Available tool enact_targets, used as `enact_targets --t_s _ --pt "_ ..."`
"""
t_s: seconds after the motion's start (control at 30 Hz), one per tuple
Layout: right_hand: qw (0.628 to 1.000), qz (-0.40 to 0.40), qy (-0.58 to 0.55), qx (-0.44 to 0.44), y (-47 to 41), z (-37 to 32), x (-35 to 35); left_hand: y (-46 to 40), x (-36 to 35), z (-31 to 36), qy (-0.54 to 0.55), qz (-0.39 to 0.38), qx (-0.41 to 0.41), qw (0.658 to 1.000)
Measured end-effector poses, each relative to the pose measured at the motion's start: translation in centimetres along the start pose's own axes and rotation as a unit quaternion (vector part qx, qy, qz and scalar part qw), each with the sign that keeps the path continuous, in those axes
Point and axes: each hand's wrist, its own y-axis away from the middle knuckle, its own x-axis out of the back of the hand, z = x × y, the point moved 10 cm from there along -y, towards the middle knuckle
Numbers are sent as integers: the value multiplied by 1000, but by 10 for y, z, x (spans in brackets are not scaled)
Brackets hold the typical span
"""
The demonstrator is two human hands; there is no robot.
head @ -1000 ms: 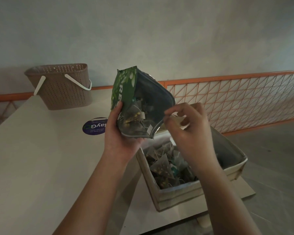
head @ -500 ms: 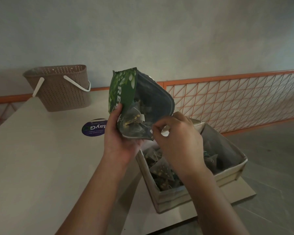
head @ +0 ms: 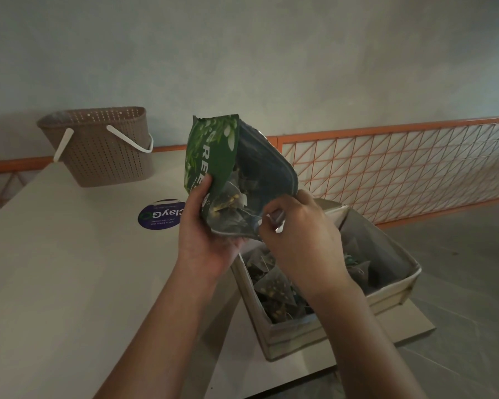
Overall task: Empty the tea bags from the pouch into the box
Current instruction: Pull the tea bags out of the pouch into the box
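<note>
Dim light, head view looking down at a pale table (head: 69, 283).

Left hand (head: 206, 240) grips the green pouch (head: 213, 159) near its open end: thumb lies across the printed front, fingers wrap underneath. The pouch is held up in the air, tilted, closed end pointing up and away, open mouth facing down and toward the person, just above the near left corner of the box (head: 386, 298). Through the mouth a few tea bags (head: 228, 201) show inside the pouch, pyramid-shaped, mesh, with yellowish bits.

Right hand (head: 303, 240) is at the lower right edge of the pouch mouth. Fingers are curled, and thumb and forefinger pinch something small and pale there; whether it is the pouch's lip or a tea-bag tag, I cannot tell. The hand hovers over the box and hides part of its middle.

The box is pale, open-topped, and stands on the right part of the table near the edge. It holds a heap of loose tea bags (head: 274, 289), seen on both sides of the right wrist.

Further back on the table: a round dark blue sticker (head: 160, 218) with white lettering, left of the pouch, and a brown perforated basket (head: 107, 151) with white handles at the far left corner. An orange railing (head: 401, 168) with diagonal lattice runs behind the table along a plain wall.
</note>
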Motion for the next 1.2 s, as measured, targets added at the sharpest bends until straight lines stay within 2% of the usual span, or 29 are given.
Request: enact_targets --t_s 0.13,0.3,0.6,0.8,1.03,1.2 --pt "1000 -18 -3 -3 -1 2 -2 0 3 -2 4 4 6 1000" --pt "996 -48 -59 -36 -5 8 -8 2 0 -3 12 -5 9 1000" --pt "999 -25 -21 -35 -1 6 -4 0 0 -3 -3 -8 12 1000" --pt "998 3 -42 -50 -4 8 -6 -2 1 -2 -1 -3 9 1000" --pt "999 37 -7 -30 -10 6 3 -3 3 -3 -9 -1 14 1000" --pt "996 36 -66 -41 -15 13 1 -2 4 -3 -5 -1 6 1000"
